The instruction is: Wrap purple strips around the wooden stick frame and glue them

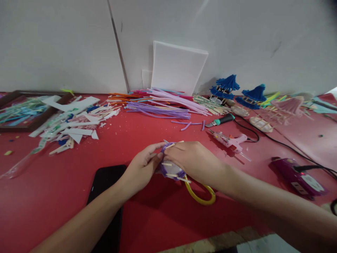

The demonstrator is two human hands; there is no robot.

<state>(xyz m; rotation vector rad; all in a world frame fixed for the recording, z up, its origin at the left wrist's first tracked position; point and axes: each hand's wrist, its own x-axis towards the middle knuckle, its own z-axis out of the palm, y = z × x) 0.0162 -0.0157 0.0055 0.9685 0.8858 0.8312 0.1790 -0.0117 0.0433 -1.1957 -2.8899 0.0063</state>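
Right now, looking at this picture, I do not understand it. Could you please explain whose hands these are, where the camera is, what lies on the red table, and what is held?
There is one picture, taken by a camera worn on a person's head, looking down at their own bare hands. The left hand and the right hand together hold a small purple craft piece with little wooden sticks in it. A yellow ring lies just under it on the red table. Further back lie purple pipe cleaners, white scraps, a pink glue gun and blue finished models. A black phone lies under the left forearm.
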